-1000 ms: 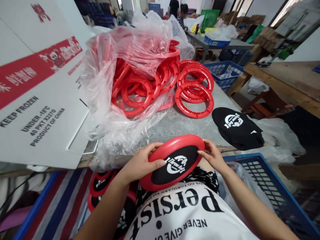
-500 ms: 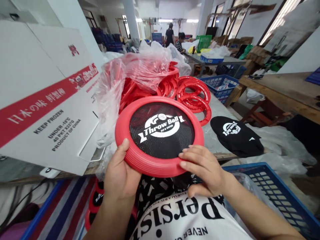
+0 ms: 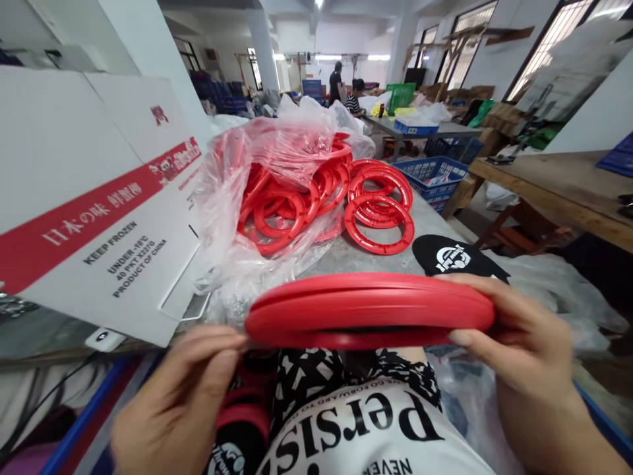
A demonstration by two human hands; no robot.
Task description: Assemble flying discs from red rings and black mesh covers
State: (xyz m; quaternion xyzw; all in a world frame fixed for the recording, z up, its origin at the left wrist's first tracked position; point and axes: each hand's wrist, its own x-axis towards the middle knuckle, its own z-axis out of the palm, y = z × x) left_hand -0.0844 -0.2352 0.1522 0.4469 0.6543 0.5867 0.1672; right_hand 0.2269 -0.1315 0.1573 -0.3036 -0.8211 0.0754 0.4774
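One round red plastic disc [image 3: 368,302]: edge-on
Right hand [image 3: 531,349]: grips three-o'clock rim
Left hand [image 3: 180,392]: at nine o'clock, hold unclear

The red disc [image 3: 368,307] has tipped edge-on, turning its white lettering out of sight.

Pale daylight comes through the barred windows [image 3: 539,49] over on the right and strip lights [image 3: 329,57] glow at the far end, so it's fairly bright in here, though dark under the wooden bench [image 3: 558,175]. Glints dot the red rings [image 3: 378,249]. The left hand [image 3: 171,396] is blurred; the carton [image 3: 54,152] stretches wide at the edge.
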